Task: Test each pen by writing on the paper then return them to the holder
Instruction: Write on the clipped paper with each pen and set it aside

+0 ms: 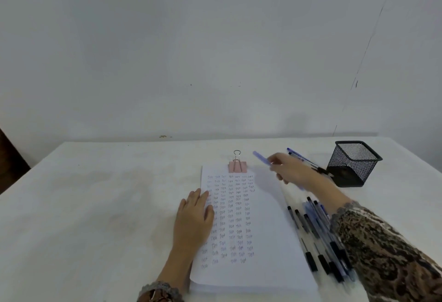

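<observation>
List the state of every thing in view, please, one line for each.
left hand, flat on the paper, fingers straight.
right hand, holds a blurred blue pen.
paper, clipped, covered with written words.
pink binder clip, clamped on the paper's top edge.
mesh pen holder, upright, no pens sticking out.
pile of pens, lying right of the paper.

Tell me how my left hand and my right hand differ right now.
The left hand lies flat with straight fingers; the right hand has fingers curled round a blurred blue pen. The left hand rests on the paper's left edge; the right hand is off the paper, between the binder clip and the mesh holder. Both wear patterned sleeves.
</observation>
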A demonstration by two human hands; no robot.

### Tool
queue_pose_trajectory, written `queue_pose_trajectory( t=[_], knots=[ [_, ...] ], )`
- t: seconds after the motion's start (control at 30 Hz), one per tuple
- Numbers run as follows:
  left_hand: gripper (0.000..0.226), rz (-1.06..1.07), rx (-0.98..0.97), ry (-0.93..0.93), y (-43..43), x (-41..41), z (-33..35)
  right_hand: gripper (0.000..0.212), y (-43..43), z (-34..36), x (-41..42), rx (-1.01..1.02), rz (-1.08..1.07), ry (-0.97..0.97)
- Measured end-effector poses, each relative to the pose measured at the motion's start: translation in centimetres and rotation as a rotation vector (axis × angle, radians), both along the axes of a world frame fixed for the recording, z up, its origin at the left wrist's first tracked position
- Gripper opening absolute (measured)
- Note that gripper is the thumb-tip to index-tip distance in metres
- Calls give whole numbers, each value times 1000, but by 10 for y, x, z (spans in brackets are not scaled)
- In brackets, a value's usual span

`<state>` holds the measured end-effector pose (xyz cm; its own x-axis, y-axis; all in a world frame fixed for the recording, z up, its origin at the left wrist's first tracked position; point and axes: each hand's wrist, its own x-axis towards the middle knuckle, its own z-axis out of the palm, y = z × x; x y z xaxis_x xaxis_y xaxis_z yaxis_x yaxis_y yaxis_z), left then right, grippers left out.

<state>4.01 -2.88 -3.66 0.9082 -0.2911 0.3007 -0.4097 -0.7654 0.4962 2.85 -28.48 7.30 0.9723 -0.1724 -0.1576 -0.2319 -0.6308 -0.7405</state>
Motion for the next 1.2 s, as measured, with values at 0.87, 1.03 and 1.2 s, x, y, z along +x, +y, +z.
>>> queue_pose_trajectory(
  t=[0.87,1.03,1.2],
  knots=[
    [50,-8,-18,0,2,-1,1,22,93,-21,-40,-752,509,94],
    [58,-8,-22,4,1,-1,2,23,89,-13,-37,-681,442,-37],
    [59,-10,-27,5,1,-2,2,11,67,13,-29,-369,151,-425]
  ],
)
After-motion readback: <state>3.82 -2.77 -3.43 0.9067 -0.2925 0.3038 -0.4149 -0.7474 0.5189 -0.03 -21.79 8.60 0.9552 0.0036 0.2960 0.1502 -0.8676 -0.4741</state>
